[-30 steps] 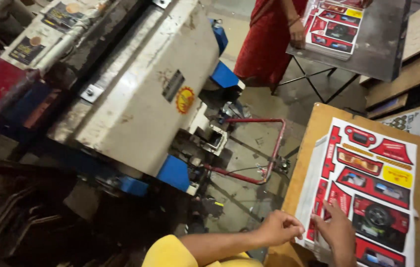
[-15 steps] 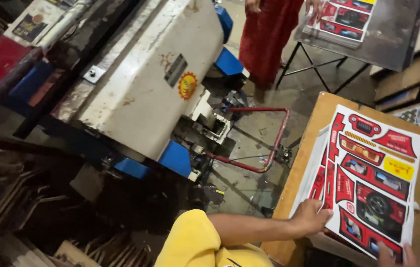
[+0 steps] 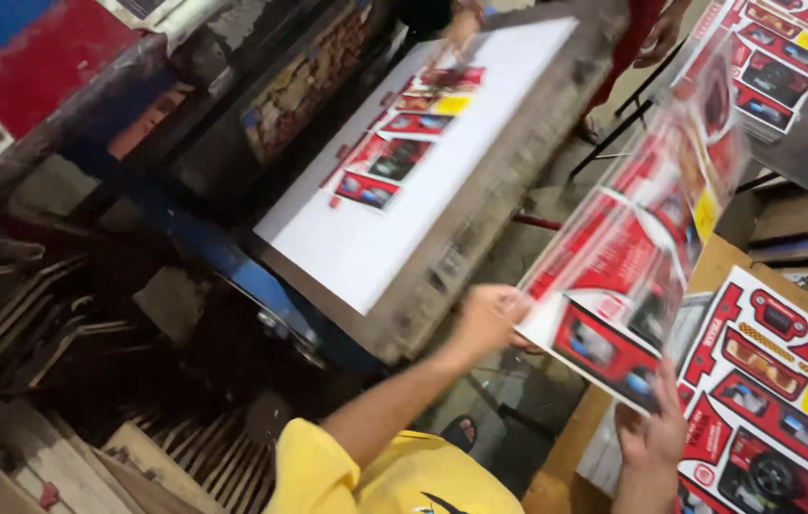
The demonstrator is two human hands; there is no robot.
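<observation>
Left fingers: pinched on the sheet's (image 3: 647, 238) near edge; left hand (image 3: 488, 319), arm stretched forward.
Right fingers: gripping its lower corner; right hand (image 3: 653, 433) raised from below.
Sheet: red printed, blurred, tilted between press (image 3: 442, 247) and stack (image 3: 775, 390).
Stack: on table (image 3: 566, 466).

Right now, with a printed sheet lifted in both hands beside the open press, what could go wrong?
The printed sheet is blurred and bowed, held only at its near edge by the left hand and right hand; it could crease or slip. The left hand is close to the press platen, a possible pinch hazard.
</observation>
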